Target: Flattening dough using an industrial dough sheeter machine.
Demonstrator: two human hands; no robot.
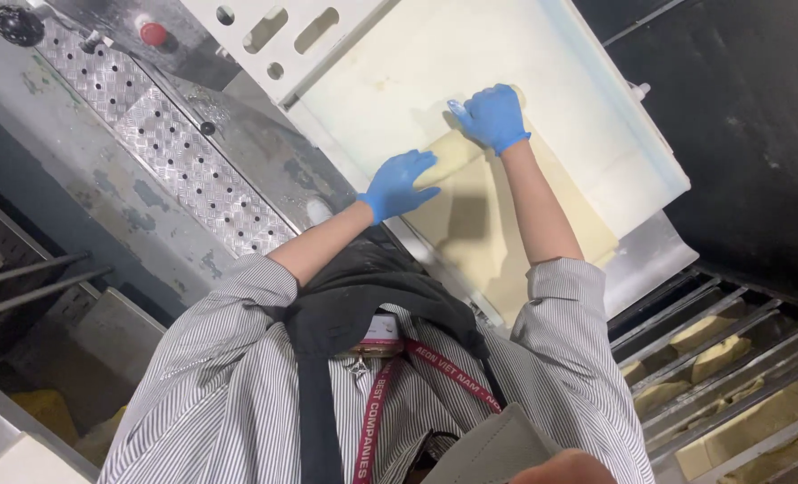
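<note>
Blue gloves (493,116), pale cream dough sheet (480,224), grey-and-white striped shirt (220,394), red lanyard (369,430), red button (153,33)

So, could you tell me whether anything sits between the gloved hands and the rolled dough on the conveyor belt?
Nothing visible does: the left hand and right hand both rest directly on the dough roll.
</note>
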